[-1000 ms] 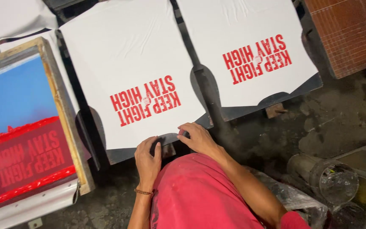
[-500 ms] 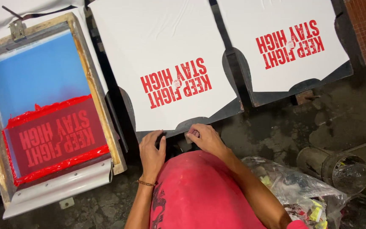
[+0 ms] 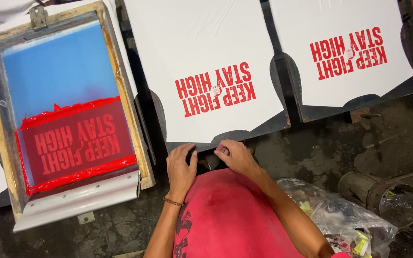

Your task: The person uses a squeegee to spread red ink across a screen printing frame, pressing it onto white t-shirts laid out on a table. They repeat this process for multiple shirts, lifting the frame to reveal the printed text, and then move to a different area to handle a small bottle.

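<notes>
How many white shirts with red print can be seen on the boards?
2. One white shirt lies in the middle, just above both hands; the other shirt lies at the upper right. White fabric at the left edge may be more, mostly hidden.

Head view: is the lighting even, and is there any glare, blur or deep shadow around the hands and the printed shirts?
Head view: bright, even light on the middle white shirt, no blown-out glare; red lettering stays sharp; the screen frame is crisp, with a soft sheen on its metal lip; left hand and right hand are in focus, with no motion blur; the gap under the board edge between them falls into dark shadow.
</notes>
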